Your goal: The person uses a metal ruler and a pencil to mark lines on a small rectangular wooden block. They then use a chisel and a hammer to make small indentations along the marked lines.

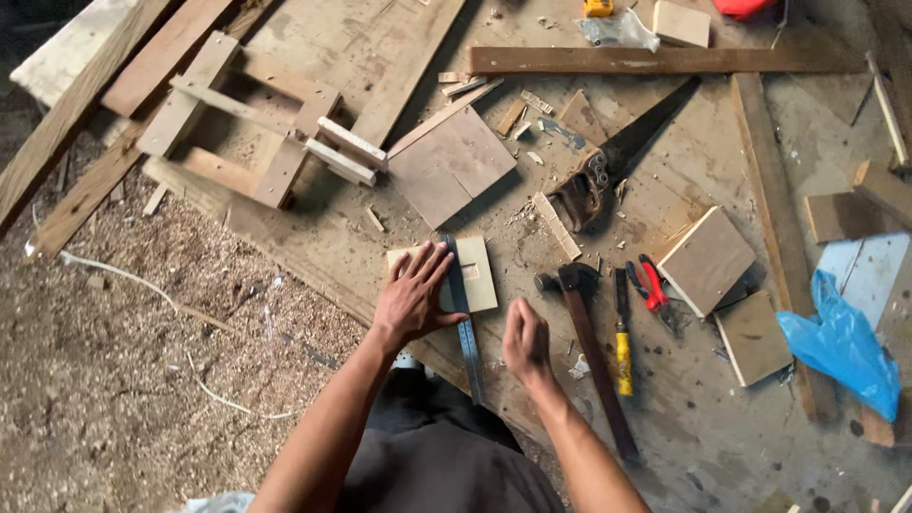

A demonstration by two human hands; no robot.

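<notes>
A wide, scuffed wooden board [684, 418] serves as the work surface, lying on a floor covered with sawdust [123, 361] to the left. At the upper left of the board rests an unfinished wooden frame [252, 123] of light slats, and a long dark plank [655, 60] runs across the top. A handsaw [622, 152] lies slantwise near the middle, its handle toward the person, with a flat square panel [448, 163] to its left. On the right edge sits a crumpled blue plastic bag [844, 344], with two square wood blocks [708, 258] just left of it, one above the other.

A hammer [589, 347] lies just right of the right hand, its head away from the person and its long handle pointing back toward them. Beside it lie a yellow-handled tool [621, 347] and red-handled pliers [651, 282].

In front of the person lies a small pale wood piece [480, 275], with a metal ruler [464, 323] laid over it and reaching down off its near edge. The left hand [413, 299] is spread flat, fingers splayed, pressing on the wood piece and touching the ruler. The right hand [525, 344] hovers just right of the ruler, edge-on to the camera with fingers loosely curled; I cannot tell whether it holds anything.
</notes>
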